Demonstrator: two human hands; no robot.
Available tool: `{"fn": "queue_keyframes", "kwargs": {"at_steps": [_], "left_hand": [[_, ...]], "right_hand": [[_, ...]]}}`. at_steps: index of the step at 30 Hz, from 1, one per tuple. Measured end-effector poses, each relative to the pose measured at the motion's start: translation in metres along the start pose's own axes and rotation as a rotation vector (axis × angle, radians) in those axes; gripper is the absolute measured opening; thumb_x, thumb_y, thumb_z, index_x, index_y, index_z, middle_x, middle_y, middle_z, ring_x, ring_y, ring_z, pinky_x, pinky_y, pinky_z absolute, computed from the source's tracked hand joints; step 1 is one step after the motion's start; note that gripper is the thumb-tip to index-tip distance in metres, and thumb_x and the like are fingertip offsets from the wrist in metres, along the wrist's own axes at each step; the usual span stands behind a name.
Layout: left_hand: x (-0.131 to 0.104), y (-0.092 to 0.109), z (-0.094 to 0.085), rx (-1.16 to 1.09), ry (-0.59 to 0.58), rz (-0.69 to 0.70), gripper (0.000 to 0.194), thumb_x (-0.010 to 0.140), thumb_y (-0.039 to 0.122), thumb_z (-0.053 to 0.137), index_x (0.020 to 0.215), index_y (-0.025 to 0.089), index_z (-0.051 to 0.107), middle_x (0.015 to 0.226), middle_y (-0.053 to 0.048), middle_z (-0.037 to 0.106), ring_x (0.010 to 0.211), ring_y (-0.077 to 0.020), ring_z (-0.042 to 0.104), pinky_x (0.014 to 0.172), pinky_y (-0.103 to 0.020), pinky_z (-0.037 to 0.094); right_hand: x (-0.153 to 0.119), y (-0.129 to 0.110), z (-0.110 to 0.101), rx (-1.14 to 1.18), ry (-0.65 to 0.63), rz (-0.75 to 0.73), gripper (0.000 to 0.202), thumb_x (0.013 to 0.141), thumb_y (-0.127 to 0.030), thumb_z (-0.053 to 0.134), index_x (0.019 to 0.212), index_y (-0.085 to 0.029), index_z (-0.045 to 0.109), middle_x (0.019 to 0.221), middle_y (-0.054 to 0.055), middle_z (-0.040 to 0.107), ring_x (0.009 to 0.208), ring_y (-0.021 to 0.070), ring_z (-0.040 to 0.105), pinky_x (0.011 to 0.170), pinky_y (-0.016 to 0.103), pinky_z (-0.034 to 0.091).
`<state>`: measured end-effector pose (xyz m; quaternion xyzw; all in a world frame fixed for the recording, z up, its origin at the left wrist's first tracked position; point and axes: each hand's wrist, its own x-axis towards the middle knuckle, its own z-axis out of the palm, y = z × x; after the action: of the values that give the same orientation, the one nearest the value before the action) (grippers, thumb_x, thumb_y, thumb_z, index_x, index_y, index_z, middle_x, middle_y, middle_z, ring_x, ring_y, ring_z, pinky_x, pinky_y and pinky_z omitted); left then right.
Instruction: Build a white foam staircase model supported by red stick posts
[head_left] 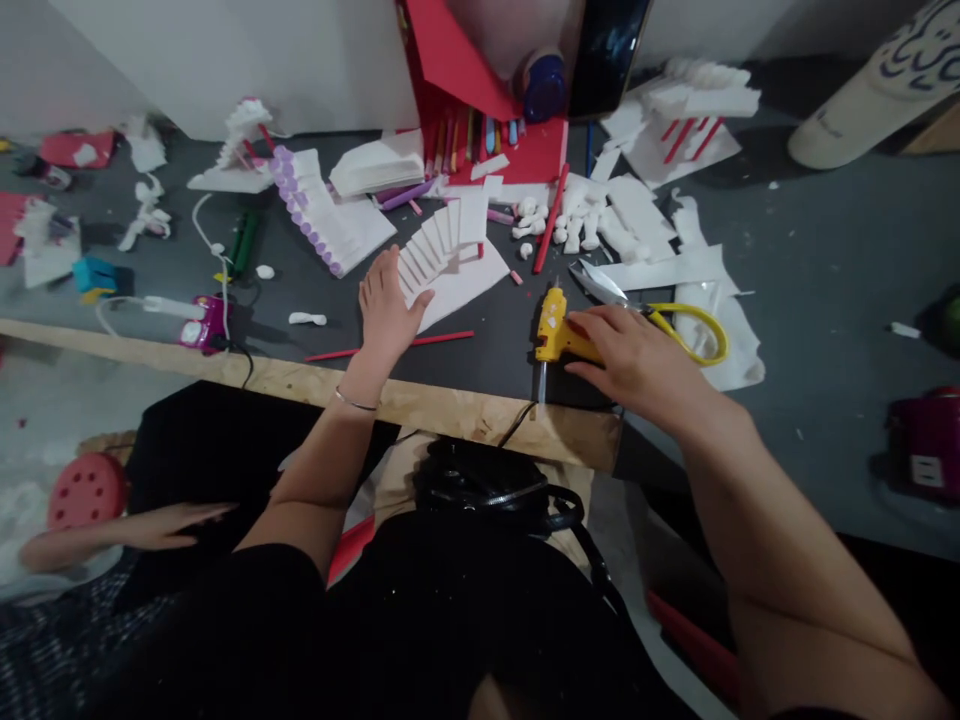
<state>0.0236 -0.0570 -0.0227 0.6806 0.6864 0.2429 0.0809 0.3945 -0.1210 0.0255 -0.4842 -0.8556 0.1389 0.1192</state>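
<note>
Your left hand [390, 308], fingers spread and gripping nothing, rests at the left end of the white, stair-like paper model [441, 240] on the dark grey tabletop [491, 375], probably steadying its light card. Your right hand [637, 352] drapes over the handle of the yellow plastic glue gun [553, 325] to the model's right; whether it is firmly gripped, I cannot tell.

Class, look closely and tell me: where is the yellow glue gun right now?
In the head view, the yellow glue gun is just right of centre near the table's wooden edge, with the right hand at its handle and scissors to its right.
</note>
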Motion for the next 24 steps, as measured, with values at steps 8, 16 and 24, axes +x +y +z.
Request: {"fn": "queue_keyframes", "kwargs": {"at_steps": [8, 16, 24], "left_hand": [[-0.027, -0.002, 0.001, 0.022, -0.085, -0.112, 0.119, 0.078, 0.098, 0.055, 0.167, 0.022, 0.04, 0.172, -0.026, 0.043, 0.163, -0.0482, 0.035, 0.132, -0.075, 0.021], [-0.019, -0.015, -0.016, 0.001, -0.098, -0.055, 0.116, 0.075, 0.099, 0.057, 0.163, 0.025, 0.046, 0.169, -0.025, 0.048, 0.16, -0.0488, 0.04, 0.133, -0.076, 0.019], [0.031, 0.042, -0.006, -0.09, -0.126, 0.314, 0.069, 0.097, 0.077, 0.052, 0.153, 0.038, 0.06, 0.17, -0.006, 0.052, 0.166, -0.0352, 0.035, 0.139, -0.062, 0.021]], "right_hand": [[0.001, 0.015, 0.017, 0.01, 0.074, -0.027, 0.042, 0.091, -0.027, 0.059, 0.133, -0.026, 0.065, 0.119, 0.017, 0.07, 0.111, 0.0397, 0.072, 0.099, 0.062, 0.063], [0.006, 0.002, 0.014, 0.019, 0.161, 0.138, 0.045, 0.085, -0.027, 0.061, 0.13, -0.023, 0.06, 0.119, 0.018, 0.069, 0.104, 0.0373, 0.072, 0.088, 0.053, 0.063], [0.038, -0.014, 0.021, 0.05, 0.286, 0.224, 0.036, 0.091, -0.04, 0.06, 0.123, -0.023, 0.056, 0.108, 0.015, 0.071, 0.091, 0.0319, 0.07, 0.072, 0.043, 0.055]]}}
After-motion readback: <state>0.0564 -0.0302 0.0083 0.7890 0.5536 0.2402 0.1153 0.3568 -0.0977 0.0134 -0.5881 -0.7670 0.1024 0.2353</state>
